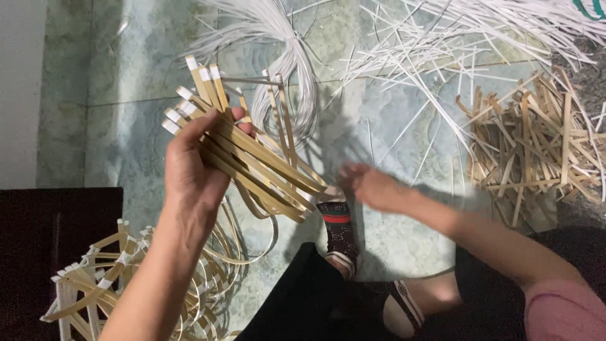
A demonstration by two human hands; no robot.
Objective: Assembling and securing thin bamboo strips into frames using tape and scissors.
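Note:
My left hand [192, 167] is raised and shut on a bundle of flat tan bamboo strips [252, 155] with white-taped ends, which fan out up-left and slope down to the right. Blurred with motion, my right hand [372, 186] hovers just right of the bundle's lower end, fingers spread, holding nothing that I can make out. Below the hands I see my foot in a dark patterned sandal [338, 233] and my black-clad legs.
A heap of bent, taped bamboo loops [132, 278] lies at the lower left. Loose short bamboo strips [536, 148] are piled at the right. Thin white strands [284, 57] are spread across the top of the green marbled floor [113, 76]. A dark block [50, 240] sits at the left.

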